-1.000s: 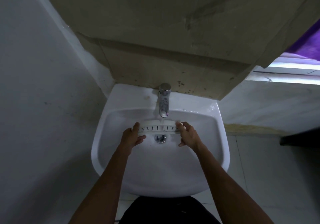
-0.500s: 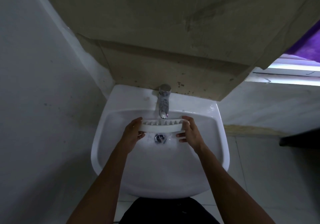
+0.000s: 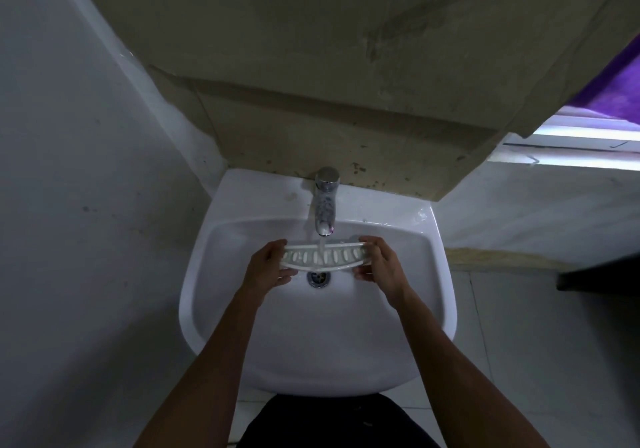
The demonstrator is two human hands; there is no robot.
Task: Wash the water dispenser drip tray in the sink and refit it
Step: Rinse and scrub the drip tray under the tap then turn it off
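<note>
Two hands grip the drip tray point(image 3: 323, 257) ends, left hand point(image 3: 266, 267), right hand point(image 3: 381, 266); tray under tap point(image 3: 325, 205) stream

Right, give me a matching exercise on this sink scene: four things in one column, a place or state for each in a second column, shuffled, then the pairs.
Things:
1. drip tray
2. faucet
3. drain
4. left hand

Places or states:
A. chrome, at the back of the sink, water running from its spout
B. grips one end of the slotted white piece
C. held between both hands under the stream
D. in the basin floor, just below the held piece

Pairs: 1-C, 2-A, 3-D, 4-B. The right hand grips the other end.
</note>
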